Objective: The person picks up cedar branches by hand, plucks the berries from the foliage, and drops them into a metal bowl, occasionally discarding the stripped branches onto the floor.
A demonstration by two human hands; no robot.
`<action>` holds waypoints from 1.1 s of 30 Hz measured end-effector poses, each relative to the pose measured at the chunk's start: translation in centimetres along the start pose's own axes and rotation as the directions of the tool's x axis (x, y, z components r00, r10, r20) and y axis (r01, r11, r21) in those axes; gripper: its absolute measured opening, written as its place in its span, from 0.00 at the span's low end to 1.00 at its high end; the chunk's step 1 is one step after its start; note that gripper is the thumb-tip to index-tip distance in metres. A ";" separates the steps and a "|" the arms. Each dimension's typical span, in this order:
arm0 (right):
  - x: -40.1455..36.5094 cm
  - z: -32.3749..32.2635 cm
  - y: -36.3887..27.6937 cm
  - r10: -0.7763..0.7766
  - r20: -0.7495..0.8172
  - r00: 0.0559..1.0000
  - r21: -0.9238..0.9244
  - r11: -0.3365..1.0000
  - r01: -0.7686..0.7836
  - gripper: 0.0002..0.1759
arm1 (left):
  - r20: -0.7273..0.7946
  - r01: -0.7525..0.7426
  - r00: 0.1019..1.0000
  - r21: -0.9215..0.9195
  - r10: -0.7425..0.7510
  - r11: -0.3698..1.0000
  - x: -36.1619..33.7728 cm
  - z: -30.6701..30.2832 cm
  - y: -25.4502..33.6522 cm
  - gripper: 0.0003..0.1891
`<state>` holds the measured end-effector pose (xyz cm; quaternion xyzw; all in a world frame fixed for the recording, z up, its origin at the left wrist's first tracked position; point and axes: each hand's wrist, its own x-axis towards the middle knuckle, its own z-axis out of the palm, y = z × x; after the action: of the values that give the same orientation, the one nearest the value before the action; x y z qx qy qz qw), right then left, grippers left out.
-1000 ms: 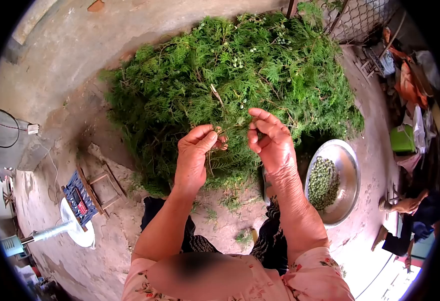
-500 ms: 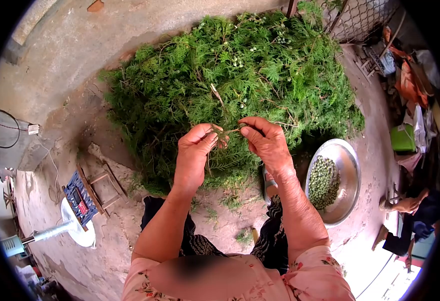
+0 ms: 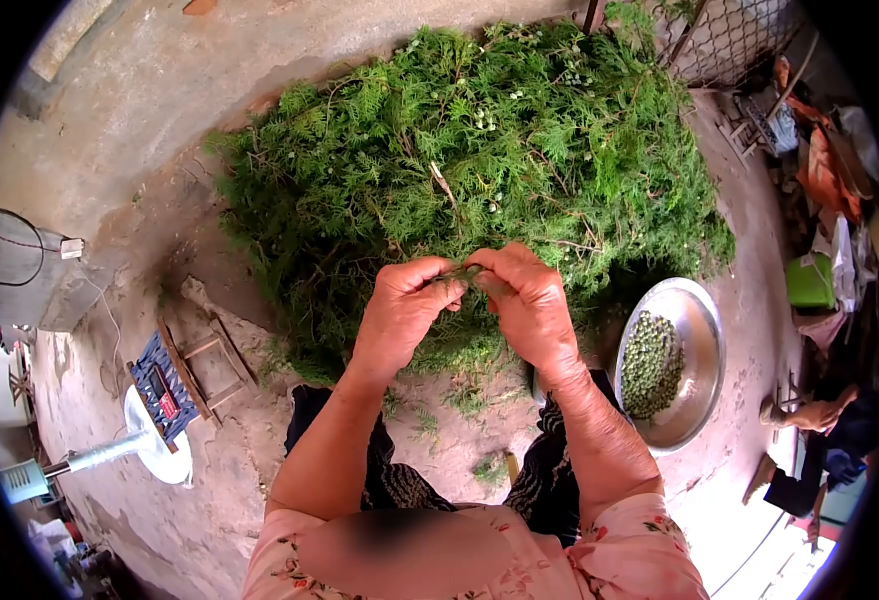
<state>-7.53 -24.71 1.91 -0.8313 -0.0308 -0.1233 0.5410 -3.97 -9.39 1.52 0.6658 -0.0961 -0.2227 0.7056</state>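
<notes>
My left hand (image 3: pixel 409 303) and my right hand (image 3: pixel 521 296) meet in front of me, fingertips almost touching. Between them is a small green sprig (image 3: pixel 469 275), pinched by the fingers of both hands and mostly covered by them. Just beyond and below lies a big heap of feathery evergreen branches (image 3: pixel 379 170), with pale round cones showing here and there. To the right of my right hand a wide metal basin (image 3: pixel 699 370) sits on the ground. Many small green cones (image 3: pixel 651 368) are gathered on its left side.
At left are a small woven-seat stool (image 3: pixel 162 390) and a fan with a round white base (image 3: pixel 164 465). A green container (image 3: pixel 807 280) and assorted clutter line the right. Another person (image 3: pixel 829 440) sits at the far right. A wire mesh (image 3: pixel 739 40) stands behind the heap.
My hands have come closer together, the right one moving left toward the left. Both now pinch the sprig, which is more hidden than before.
</notes>
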 end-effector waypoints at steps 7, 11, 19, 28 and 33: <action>1.1 -3.0 0.9 0.406 0.185 0.895 0.890 0.317 -0.328 0.12 | -0.020 0.050 0.998 -0.464 -0.067 0.884 0.7 0.0 -1.1 0.05; 1.0 -2.8 1.0 0.402 0.256 0.879 0.930 0.147 -0.338 0.11 | -0.004 0.083 0.994 -0.587 -0.105 0.806 0.9 0.0 -1.0 0.02; 0.5 -1.3 0.4 0.543 0.200 0.815 0.704 0.499 -0.505 0.11 | 0.022 0.139 0.987 -0.589 -0.156 0.796 0.8 0.3 -0.9 0.03; 0.0 -1.0 -0.5 0.485 0.164 0.859 0.493 0.714 -0.497 0.11 | -0.146 -0.006 0.989 -0.178 -0.020 0.984 0.6 1.1 -0.5 0.04; -0.3 -2.9 1.9 0.489 0.387 0.782 0.721 0.368 -0.587 0.16 | 0.050 0.143 0.990 -0.401 -0.135 0.905 0.3 0.7 -0.9 0.04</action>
<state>-8.01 -28.09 1.25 -0.4550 0.1599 0.1329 0.8659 -4.16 -10.18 0.65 0.5085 -0.0078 -0.2944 0.8091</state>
